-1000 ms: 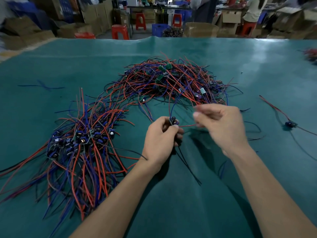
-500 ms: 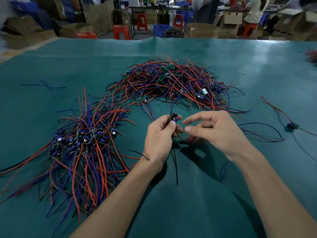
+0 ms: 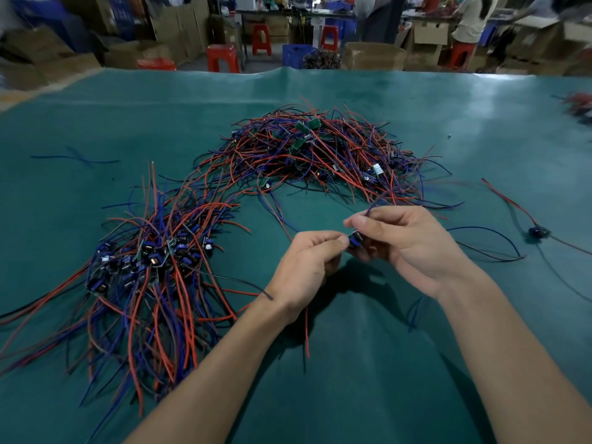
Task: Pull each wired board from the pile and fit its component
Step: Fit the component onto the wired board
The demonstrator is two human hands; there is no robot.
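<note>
**Above the green mat: one wired board held for fitting**

Head view. Item: small wired board point(image 3: 354, 241), raised clear of the green table mat point(image 3: 352, 395), between the two hands and just in front of the far pile point(image 3: 320, 155). It is pinched by the curled fingertips of the left hand point(image 3: 307, 267), apparently so it is steadied. Its other side is gripped by the right hand point(image 3: 413, 245), fingers closed narrowly round it and a blue lead; whether a component is being pressed home cannot be told. Leads are left trailing onto the mat. A second heap point(image 3: 150, 261), boards roughly aligned, is kept at left, judged finished. One separate board point(image 3: 538, 232) is set well apart at right.
</note>
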